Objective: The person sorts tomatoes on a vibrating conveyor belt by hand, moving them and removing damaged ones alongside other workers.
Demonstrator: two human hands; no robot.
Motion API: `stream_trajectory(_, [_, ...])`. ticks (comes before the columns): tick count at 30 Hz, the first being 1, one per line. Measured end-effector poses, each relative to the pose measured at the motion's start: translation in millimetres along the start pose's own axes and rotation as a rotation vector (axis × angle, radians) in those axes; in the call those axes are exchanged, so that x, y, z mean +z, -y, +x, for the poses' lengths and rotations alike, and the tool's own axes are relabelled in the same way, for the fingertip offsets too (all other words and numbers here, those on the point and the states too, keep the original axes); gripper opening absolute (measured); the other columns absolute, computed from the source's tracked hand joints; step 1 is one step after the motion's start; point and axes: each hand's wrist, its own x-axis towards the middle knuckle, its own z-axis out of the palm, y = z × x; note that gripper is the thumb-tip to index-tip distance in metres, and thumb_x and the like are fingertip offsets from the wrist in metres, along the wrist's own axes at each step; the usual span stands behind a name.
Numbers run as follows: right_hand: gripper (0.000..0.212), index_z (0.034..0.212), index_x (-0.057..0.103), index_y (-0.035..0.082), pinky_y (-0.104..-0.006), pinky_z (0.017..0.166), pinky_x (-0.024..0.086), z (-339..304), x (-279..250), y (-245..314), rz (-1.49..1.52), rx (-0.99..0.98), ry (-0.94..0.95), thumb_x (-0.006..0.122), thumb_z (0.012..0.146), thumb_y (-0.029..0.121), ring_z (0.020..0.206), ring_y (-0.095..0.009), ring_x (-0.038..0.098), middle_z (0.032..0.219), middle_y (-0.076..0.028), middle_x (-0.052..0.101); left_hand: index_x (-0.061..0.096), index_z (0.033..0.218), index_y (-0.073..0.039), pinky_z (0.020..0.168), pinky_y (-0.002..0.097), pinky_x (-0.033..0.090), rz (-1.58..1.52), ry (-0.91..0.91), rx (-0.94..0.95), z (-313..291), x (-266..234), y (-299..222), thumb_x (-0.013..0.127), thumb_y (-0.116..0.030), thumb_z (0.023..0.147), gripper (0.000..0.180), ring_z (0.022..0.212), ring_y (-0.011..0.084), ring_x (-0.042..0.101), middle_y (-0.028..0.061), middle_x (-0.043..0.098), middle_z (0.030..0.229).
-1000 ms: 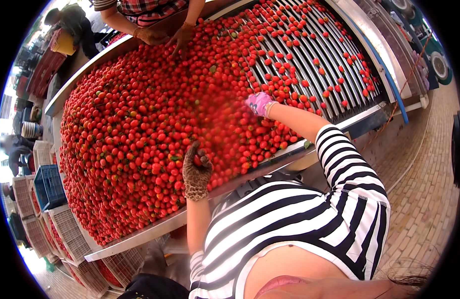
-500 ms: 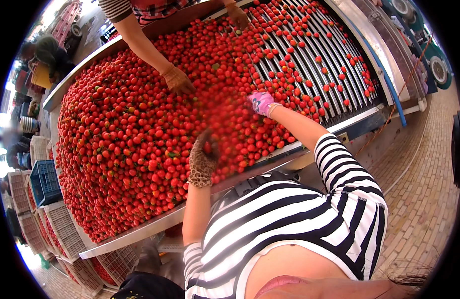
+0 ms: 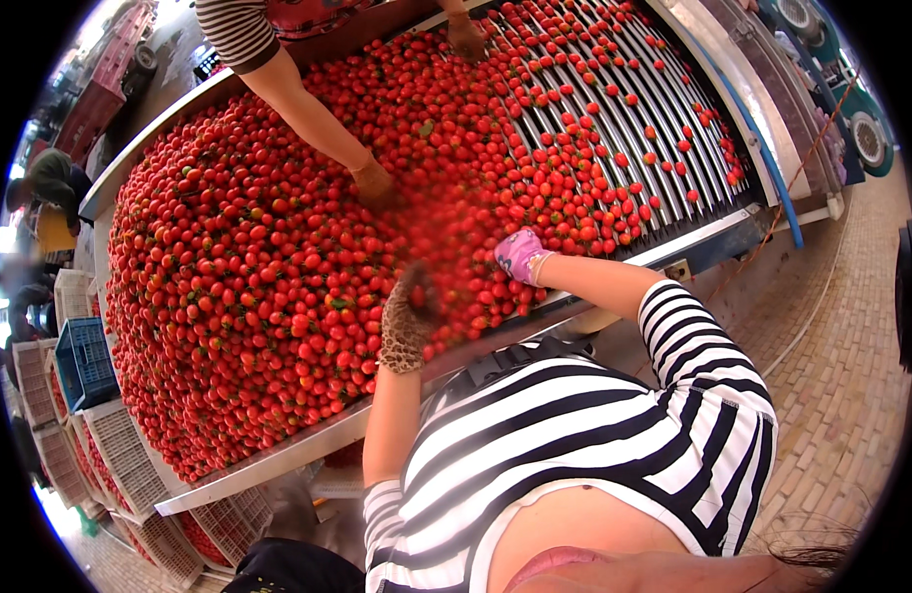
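Note:
A deep heap of red cherry tomatoes (image 3: 244, 287) covers the sorting table. My left hand (image 3: 407, 321), in a leopard-print glove, rests at the heap's near side; its fingers lie in a blurred patch of the picture, and their grip is unclear. To its right, my right hand (image 3: 522, 257) wears a pink-purple patterned glove. Its fingers curl down at the tomatoes beside the near rail, and whatever they hold is hidden. Across the table, a co-worker's gloved hand (image 3: 375, 188) reaches into the heap. The co-worker's other gloved hand (image 3: 466, 40) is near the rollers.
Metal rollers (image 3: 624, 128) with scattered tomatoes run off to the right. A metal rim (image 3: 268, 457) edges the table's near side. Blue (image 3: 85, 361) and pale crates (image 3: 125, 455) stack at left. A blue pipe (image 3: 762, 148) follows the far right side. Another person crouches at far left.
My right hand has drawn back toward the near rail, its fingers more curled. My left hand has barely shifted. The co-worker's nearer hand has moved slightly right and farther from me. Tomatoes have shifted on the rollers.

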Motion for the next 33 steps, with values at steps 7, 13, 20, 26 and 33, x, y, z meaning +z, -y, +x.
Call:
stream_trajectory(7, [0.032,0.095,0.069,0.009,-0.0381,0.074,0.052,-10.3,-23.4,-14.4,0.278,-0.029,0.106,0.059,0.079,0.035,0.089,-0.027,0.066,0.093,-0.012,0.069,0.061,0.106,-0.007,0.061,0.0279,0.052,0.078,-0.061,0.01,13.2,-11.1,9.7,0.06,-0.026,0.089,0.025,0.075,0.0176,0.06,0.0039,0.061,0.083])
stream_trajectory(13, [0.035,0.096,0.066,0.01,-0.0375,0.084,0.049,-24.8,-88.0,-4.7,0.96,-0.184,-0.272,0.059,0.081,0.04,0.094,-0.028,0.062,0.097,-0.016,0.065,0.063,0.102,-0.007,0.068,0.0338,0.053,-0.038,0.172,-0.203,23.5,-1.9,33.1,0.059,-0.034,0.088,0.031,0.085,0.023,0.06,0.0092,0.063,0.1])
stream_trajectory(20, [0.018,0.093,0.067,0.012,-0.043,0.077,0.051,82.6,-9.5,-47.2,0.201,0.146,-0.538,0.059,0.08,0.024,0.093,-0.034,0.062,0.103,-0.016,0.061,0.061,0.103,-0.005,0.048,0.0177,0.045,0.171,0.08,-0.122,20.9,1.2,22.2,0.058,-0.019,0.088,0.021,0.073,0.0134,0.058,0.0063,0.061,0.097])
stream_trajectory(26, [0.039,0.112,0.062,0.014,-0.0372,0.093,0.044,-7.7,-76.0,0.5,1.069,-0.244,-0.303,0.062,0.08,0.036,0.107,-0.029,0.057,0.113,-0.015,0.062,0.061,0.108,-0.008,0.044,0.0245,0.047,0.316,-0.027,-0.064,4.8,44.6,31.3,0.052,-0.051,0.088,0.048,0.068,0.0208,0.062,0.0122,0.063,0.103])
stream_trajectory(33, [0.057,0.131,0.05,0.018,-0.0515,0.103,0.025,-77.9,-16.3,-241.6,-0.03,0.707,-0.833,0.058,0.081,0.046,0.129,-0.03,0.034,0.136,-0.012,0.042,0.062,0.079,-0.004,0.044,0.0245,0.049,-0.097,0.116,-0.174,-5.8,19.5,12.6,0.055,-0.036,0.089,0.035,0.077,0.0239,0.063,0.017,0.059,0.113])
